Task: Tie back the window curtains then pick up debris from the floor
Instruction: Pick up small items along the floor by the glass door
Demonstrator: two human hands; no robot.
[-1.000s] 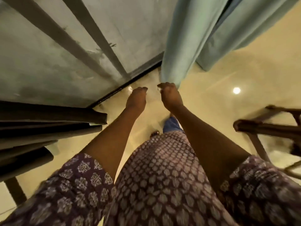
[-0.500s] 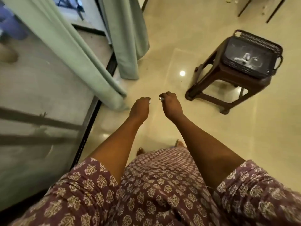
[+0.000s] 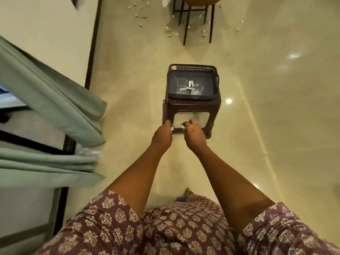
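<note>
A: Carrying scraps toward the tray (image 3: 192, 97) on the stool (image 3: 191, 105), just ahead of both hands?

B: Yes. The curtains (image 3: 55, 100) are hanging off to the left; most debris (image 3: 141, 15) is lying far ahead.

A: Grips?

B: The left hand (image 3: 162, 136) is pinching a white scrap (image 3: 172, 128), the right hand (image 3: 192, 134) another (image 3: 183, 127). I'm advising reaching over the tray before letting go.
</note>
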